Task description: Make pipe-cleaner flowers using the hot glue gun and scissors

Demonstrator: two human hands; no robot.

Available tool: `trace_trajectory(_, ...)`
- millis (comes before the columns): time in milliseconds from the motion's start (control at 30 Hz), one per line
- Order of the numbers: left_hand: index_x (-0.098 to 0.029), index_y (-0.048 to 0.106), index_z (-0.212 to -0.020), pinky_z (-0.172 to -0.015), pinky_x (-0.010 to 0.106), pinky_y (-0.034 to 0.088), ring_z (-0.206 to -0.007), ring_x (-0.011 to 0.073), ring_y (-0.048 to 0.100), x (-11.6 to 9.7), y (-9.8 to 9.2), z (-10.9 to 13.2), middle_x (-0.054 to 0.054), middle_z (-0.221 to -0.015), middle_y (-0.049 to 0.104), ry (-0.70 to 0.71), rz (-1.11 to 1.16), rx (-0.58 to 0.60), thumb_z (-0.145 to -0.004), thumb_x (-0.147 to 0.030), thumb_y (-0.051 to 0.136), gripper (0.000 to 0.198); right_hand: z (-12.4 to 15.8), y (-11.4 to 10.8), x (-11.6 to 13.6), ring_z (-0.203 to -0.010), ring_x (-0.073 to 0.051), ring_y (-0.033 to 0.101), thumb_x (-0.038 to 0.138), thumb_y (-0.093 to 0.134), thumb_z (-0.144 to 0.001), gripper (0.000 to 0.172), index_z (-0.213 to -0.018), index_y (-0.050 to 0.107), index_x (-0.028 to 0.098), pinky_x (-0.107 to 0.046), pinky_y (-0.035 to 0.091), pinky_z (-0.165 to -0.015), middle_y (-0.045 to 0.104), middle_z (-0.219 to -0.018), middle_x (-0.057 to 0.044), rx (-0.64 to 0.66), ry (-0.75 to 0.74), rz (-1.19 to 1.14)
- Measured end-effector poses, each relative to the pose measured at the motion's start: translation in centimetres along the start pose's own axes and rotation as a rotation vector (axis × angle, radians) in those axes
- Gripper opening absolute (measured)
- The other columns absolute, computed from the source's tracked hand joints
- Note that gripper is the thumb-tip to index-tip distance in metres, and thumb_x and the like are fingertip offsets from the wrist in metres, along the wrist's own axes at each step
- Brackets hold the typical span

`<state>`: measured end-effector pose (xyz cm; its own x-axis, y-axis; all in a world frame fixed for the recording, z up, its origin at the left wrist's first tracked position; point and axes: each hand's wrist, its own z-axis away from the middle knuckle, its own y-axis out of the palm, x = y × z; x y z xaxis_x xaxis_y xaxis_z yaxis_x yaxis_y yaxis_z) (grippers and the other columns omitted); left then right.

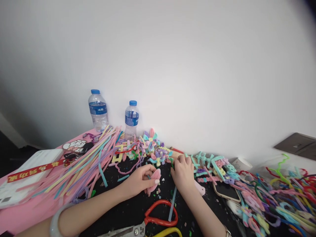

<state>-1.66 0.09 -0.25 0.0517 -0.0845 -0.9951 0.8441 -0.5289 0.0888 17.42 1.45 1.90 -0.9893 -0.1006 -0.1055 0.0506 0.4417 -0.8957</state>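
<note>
The left hand (144, 179), just beyond the scissors (141, 229), has its thumb and fingers closed on a pink piece (155, 181); too firm a pinch could probably flatten its soft loops, and too light a one might let them spring apart. The right hand (183, 172), beyond the scissors' red handle and to the right, is bent downward over the cloth beside a green strip (172, 161), its fingertips hidden, so I cannot tell whether they grip anything. A pale stick (173, 200) crosses the red handle and reaches up toward that hand; lifting the scissors could drag or flick it, and the right forearm, close by, might knock it. Scraps (158, 192) lie between the scissors and the left hand and could cling to the pink fuzz if it were set down there. Farther off, directly beyond the scissors, the finished-looking flowers (157, 158) crowd near the hands, so a careless sweep of the right hand could bend petals. Right of the scissors, the phone (227, 191) lies among loose pieces that might snag on it.
</note>
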Motion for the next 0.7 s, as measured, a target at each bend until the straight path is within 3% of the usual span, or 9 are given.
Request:
trace_trajectory(100, -0.016, 0.049, -0.088, -0.043, 0.02, 0.042, -0.046, 0.0079, 0.053, 0.3, 0.0, -0.1, -0.003, -0.07, 0.056, 0.003, -0.007, -0.009, -0.074, -0.037, 0.066, 0.031, -0.4, -0.2, 0.7, -0.085, -0.03, 0.047, 0.01, 0.058, -0.071, 0.009, -0.071, 0.064, 0.017, -0.039, 0.035, -0.069, 0.059, -0.093, -0.013, -0.003, 0.025, 0.003)
trace_trajectory(233, -0.016, 0.049, -0.089, -0.043, 0.02, 0.042, -0.048, 0.0083, 0.052, 0.2, 0.0, 0.0, -0.004, -0.069, 0.054, -0.006, -0.014, -0.009, -0.073, -0.035, 0.066, 0.03, 0.0, -0.8, 0.1, -0.089, -0.03, 0.05, 0.011, 0.052, -0.076, 0.012, -0.08, 0.062, 0.018, -0.04, 0.037, -0.071, 0.062, -0.092, -0.01, -0.074, 0.038, -0.192)
trace_trajectory(333, -0.016, 0.049, -0.092, -0.044, 0.019, 0.042, -0.05, 0.0084, 0.053, 0.2, 0.0, 0.0, -0.003, -0.072, 0.055, -0.007, -0.015, -0.006, -0.074, -0.033, 0.066, 0.03, 1.8, -1.2, -0.3, -0.085, -0.026, 0.056, 0.016, 0.048, -0.08, 0.014, -0.087, 0.059, 0.019, -0.038, 0.042, -0.072, 0.064, -0.085, -0.007, -0.094, 0.033, -0.449)
trace_trajectory(433, -0.016, 0.049, -0.094, -0.045, 0.019, 0.043, -0.053, 0.0087, 0.054, 0.4, -0.1, 0.0, -0.002, -0.076, 0.056, -0.006, -0.021, -0.013, -0.074, -0.031, 0.066, 0.03, 4.3, -1.3, 0.0, -0.072, -0.019, 0.061, 0.018, 0.046, -0.084, 0.015, -0.093, 0.058, 0.019, -0.029, 0.048, -0.063, 0.065, -0.08, -0.005, -0.102, -0.025, -0.7)
trace_trajectory(567, -0.018, 0.05, -0.094, -0.047, 0.019, 0.044, -0.056, 0.0096, 0.055, 0.6, -0.1, 0.1, -0.002, -0.077, 0.056, 0.004, -0.056, -0.021, -0.074, -0.028, 0.065, 0.027, 6.5, -1.1, 1.1, -0.074, -0.017, 0.064, 0.014, 0.045, -0.087, 0.017, -0.094, 0.059, 0.02, -0.025, 0.051, -0.065, 0.067, -0.083, -0.005, -0.168, -0.125, -0.837)
trace_trajectory(700, -0.018, 0.051, -0.093, -0.05, 0.02, 0.044, -0.059, 0.011, 0.058, 0.5, 0.1, 0.3, -0.002, -0.078, 0.059, -0.003, -0.084, -0.023, -0.073, -0.022, 0.064, 0.024, 6.7, -0.9, 1.5, -0.072, -0.016, 0.064, 0.013, 0.048, -0.087, 0.017, -0.094, 0.06, 0.021, -0.023, 0.051, -0.066, 0.067, -0.081, -0.004, -0.165, -0.15, -0.883)
